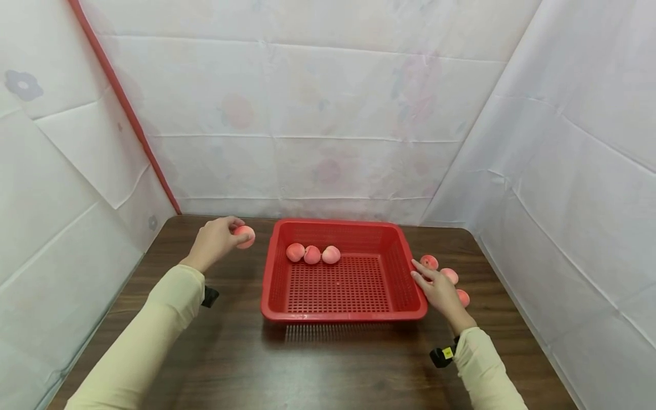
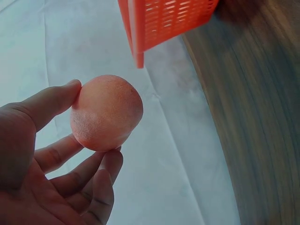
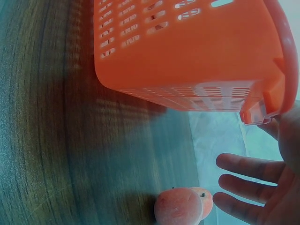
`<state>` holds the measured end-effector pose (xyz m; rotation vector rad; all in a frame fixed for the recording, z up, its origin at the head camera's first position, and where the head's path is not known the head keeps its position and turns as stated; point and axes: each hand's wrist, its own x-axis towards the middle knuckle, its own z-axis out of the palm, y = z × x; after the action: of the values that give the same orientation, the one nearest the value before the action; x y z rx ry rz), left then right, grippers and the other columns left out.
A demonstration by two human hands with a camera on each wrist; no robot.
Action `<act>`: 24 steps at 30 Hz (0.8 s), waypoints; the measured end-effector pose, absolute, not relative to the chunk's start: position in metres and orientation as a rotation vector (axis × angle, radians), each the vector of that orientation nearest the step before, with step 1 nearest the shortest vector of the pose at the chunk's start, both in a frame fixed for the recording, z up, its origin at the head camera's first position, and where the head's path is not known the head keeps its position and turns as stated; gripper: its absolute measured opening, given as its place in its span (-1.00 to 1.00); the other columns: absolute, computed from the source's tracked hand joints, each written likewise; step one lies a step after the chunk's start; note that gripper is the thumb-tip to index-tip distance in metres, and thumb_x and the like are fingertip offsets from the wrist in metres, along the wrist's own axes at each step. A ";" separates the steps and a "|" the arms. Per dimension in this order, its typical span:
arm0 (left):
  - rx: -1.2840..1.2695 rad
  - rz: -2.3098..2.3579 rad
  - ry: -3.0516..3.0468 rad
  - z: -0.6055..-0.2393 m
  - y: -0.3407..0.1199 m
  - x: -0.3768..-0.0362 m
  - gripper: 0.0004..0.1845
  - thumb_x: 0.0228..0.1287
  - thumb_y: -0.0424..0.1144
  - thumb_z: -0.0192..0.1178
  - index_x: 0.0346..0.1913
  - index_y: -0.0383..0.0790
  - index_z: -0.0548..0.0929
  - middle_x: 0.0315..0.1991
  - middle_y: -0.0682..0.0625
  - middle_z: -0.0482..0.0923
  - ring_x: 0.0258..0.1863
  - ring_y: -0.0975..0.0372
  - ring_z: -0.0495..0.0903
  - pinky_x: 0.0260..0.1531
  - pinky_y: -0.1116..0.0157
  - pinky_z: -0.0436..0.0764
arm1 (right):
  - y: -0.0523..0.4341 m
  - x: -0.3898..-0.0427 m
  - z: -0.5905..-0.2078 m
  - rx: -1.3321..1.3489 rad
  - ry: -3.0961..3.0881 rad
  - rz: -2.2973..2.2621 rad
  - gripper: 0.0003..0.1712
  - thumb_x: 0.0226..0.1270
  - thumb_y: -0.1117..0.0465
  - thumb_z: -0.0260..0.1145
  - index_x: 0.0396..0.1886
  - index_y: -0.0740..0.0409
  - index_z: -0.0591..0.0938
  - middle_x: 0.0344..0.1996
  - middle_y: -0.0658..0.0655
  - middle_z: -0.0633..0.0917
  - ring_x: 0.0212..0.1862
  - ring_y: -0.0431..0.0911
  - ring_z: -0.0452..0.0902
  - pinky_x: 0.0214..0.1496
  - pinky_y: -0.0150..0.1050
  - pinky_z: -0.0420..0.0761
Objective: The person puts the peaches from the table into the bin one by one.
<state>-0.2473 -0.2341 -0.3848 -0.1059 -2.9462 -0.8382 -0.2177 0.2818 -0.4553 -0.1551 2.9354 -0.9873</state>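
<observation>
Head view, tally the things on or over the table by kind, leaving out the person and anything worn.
Basket: 1
Peaches: 7 visible (3 inside it, 1 in the left hand, 3 to its right)
Total: 8

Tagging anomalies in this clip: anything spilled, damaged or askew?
Nothing stands out. The basket sits upright on the table, three peaches inside, more peaches beside it; the left hand holds one peach. No spill or damage shows.
</observation>
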 end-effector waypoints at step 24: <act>-0.252 -0.896 -2.841 -0.366 -0.191 -0.260 -0.57 0.19 -0.04 0.32 0.01 -0.27 0.67 -0.11 -0.18 0.71 -0.12 -0.03 0.66 -0.08 0.02 0.57 | 0.281 -0.219 -0.456 -0.154 2.932 -0.999 -0.37 0.44 -0.14 0.14 0.43 -0.07 0.38 -0.22 0.24 0.70 -0.53 -0.21 0.56 -0.32 -0.29 0.48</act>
<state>-0.2598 -0.1913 -0.3658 -0.2515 -2.8407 -0.8962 -0.2188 0.2808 -0.4562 -0.1544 2.9323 -0.9991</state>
